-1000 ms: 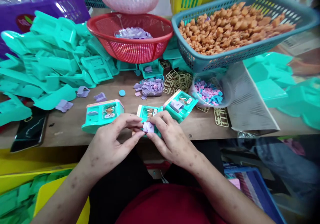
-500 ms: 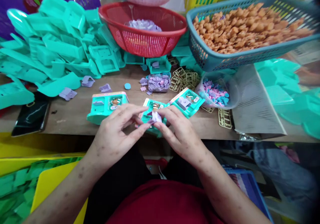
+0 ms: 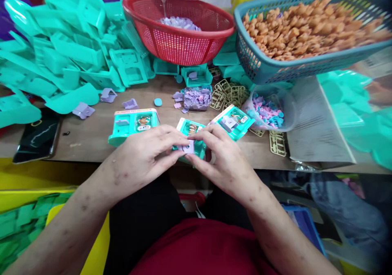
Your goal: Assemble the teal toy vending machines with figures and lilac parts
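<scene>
My left hand [image 3: 147, 154] and my right hand [image 3: 225, 162] both grip a small teal toy box [image 3: 196, 138] at the table's front edge. A small lilac piece [image 3: 189, 147] sits between my fingertips on the box's front face. Left of it stands a finished teal toy box [image 3: 133, 124]. Another teal toy box [image 3: 234, 121] lies tilted to the right. A clear tub of lilac pieces [image 3: 197, 98] stands just behind.
A heap of teal plastic shells [image 3: 67, 58] fills the left. At the back stand a red basket [image 3: 179, 42] with lilac parts and a blue basket [image 3: 306, 62] of orange figures. A clear bowl [image 3: 269, 113] holds pink and blue bits; gold sprues [image 3: 228, 95] and a phone [image 3: 38, 138] lie nearby.
The lilac piece was turned between my fingers and now lies flat against the box's front. My view has shifted slightly; both hands stay on the box.
</scene>
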Demonstrator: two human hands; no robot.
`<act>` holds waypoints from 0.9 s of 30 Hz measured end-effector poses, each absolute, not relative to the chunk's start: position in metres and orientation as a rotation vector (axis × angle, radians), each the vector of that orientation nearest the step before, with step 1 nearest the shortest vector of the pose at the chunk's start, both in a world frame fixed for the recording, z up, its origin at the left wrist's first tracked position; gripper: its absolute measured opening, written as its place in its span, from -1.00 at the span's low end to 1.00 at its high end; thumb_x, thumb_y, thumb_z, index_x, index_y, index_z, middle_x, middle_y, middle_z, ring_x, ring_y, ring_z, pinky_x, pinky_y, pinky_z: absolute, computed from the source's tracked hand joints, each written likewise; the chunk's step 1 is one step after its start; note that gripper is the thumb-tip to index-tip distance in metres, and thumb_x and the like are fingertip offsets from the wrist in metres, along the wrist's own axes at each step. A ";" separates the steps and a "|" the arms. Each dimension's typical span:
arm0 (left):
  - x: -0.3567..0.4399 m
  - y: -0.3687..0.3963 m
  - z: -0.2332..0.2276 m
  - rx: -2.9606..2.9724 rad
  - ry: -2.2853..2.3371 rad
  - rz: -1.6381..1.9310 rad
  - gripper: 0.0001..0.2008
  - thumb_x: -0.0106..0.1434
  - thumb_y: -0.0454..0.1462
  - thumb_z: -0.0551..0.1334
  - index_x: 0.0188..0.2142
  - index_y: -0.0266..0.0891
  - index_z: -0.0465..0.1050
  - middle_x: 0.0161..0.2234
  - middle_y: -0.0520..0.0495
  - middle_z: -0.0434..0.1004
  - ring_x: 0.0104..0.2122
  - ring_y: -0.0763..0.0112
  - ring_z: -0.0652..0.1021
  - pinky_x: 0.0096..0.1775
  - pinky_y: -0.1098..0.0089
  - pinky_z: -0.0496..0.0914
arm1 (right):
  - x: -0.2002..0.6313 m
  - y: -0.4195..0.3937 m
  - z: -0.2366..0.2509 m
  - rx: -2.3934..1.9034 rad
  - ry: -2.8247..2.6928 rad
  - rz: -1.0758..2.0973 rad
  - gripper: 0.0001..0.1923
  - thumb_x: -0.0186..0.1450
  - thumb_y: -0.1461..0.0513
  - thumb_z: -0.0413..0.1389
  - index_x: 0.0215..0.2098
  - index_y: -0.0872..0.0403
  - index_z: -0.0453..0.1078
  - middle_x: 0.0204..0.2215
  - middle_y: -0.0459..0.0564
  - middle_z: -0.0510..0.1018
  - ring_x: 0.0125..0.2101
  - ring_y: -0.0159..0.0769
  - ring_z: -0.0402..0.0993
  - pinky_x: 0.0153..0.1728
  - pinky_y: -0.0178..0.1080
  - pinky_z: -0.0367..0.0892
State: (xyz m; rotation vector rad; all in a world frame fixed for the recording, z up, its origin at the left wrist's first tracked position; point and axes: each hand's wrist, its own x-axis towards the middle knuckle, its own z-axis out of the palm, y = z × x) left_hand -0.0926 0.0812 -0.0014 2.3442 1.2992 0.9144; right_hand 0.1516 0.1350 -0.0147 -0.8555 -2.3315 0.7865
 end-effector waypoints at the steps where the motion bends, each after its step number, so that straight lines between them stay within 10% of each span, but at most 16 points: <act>1: -0.094 0.081 -0.003 2.351 1.306 0.919 -0.74 0.56 -0.32 0.31 0.19 -0.12 0.57 0.16 -0.02 0.70 0.16 0.33 0.67 0.25 0.35 0.49 | 0.151 0.135 -0.015 -0.863 -2.313 0.793 -0.64 0.46 0.23 0.34 0.19 -0.01 0.47 0.05 0.08 0.54 0.10 -0.09 0.54 0.21 0.02 0.50; 27: -0.098 0.083 -0.015 2.313 1.297 0.757 -0.64 0.57 -0.34 0.26 0.30 -0.13 0.42 0.21 -0.07 0.66 0.26 0.29 0.59 0.34 0.23 0.47 | 0.150 0.126 -0.027 -0.921 -2.211 0.838 -0.68 0.51 0.18 0.31 0.21 -0.07 0.49 -0.03 0.06 0.51 -0.03 -0.14 0.61 -0.08 -0.10 0.68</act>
